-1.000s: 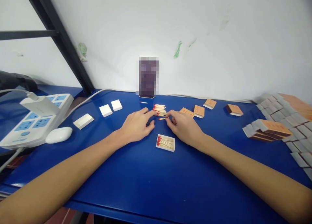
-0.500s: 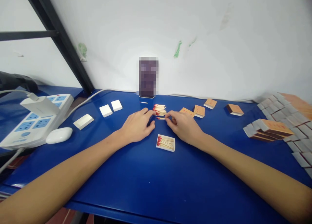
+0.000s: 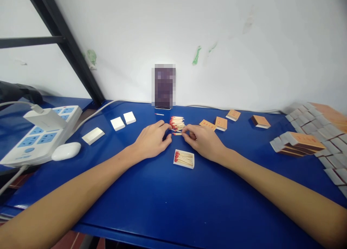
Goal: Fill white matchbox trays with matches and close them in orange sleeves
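A loose heap of red-tipped matches (image 3: 177,122) lies on the blue table (image 3: 168,202) in front of a blurred phone. My left hand (image 3: 151,140) rests palm down, its forefinger stretched to the heap's left edge. My right hand (image 3: 202,142) has its fingers curled and pinches a few matches (image 3: 176,133) just below the heap. A white open tray (image 3: 184,158) holding several matches sits between my wrists, close to the right hand.
Empty white trays (image 3: 118,123) and a white earbud case (image 3: 66,151) lie at left beside a power strip (image 3: 38,133). Orange matchbox sleeves (image 3: 221,123) lie at right. Stacked matchboxes (image 3: 306,142) fill the far right edge. A phone (image 3: 164,86) leans against the wall.
My right hand slid slightly left, drawing the pinched matches toward my left forefinger. The left hand has hardly moved.
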{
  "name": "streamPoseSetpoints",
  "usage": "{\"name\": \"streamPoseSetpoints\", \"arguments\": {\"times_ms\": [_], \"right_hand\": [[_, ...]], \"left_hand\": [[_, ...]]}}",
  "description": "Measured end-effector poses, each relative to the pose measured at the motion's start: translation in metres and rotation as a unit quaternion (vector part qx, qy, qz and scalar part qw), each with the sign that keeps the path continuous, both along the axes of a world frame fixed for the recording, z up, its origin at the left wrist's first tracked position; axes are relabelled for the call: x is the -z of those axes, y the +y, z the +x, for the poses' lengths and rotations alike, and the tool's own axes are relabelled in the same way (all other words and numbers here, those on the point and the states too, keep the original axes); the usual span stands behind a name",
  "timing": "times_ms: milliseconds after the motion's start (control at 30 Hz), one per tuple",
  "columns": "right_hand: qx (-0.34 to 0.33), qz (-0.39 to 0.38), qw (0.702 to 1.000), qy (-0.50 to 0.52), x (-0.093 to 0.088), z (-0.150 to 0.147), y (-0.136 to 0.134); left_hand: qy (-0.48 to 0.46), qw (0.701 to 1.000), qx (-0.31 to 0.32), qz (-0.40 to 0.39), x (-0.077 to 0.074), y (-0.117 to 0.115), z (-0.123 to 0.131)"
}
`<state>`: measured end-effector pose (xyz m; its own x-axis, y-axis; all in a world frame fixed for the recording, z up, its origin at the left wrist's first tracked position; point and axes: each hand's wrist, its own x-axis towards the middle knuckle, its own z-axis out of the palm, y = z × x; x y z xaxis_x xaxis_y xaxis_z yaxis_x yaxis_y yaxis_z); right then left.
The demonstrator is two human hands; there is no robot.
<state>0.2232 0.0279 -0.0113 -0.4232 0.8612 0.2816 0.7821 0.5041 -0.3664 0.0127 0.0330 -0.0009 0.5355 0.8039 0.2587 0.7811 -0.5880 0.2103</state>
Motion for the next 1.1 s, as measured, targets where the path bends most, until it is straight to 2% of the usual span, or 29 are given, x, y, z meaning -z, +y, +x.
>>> {"name": "streamPoseSetpoints", "arguments": {"times_ms": [467,667,1100], "right_hand": [[-0.024,0.015,0.999,0.036,0.0036,0.0006,0.0008],[0.007,0.019,0.997,0.072,0.0062,0.0031,0.0037],[0.009,0.000,0.999,0.037,0.0063,0.0028,0.0063]], "left_hand": [[-0.047,0.998,0.032,-0.014,0.0001,0.0007,0.0008],[-0.060,0.997,0.032,-0.030,0.0008,0.0033,-0.0002],[-0.097,0.992,0.050,-0.058,0.0008,0.0063,-0.0009]]}}
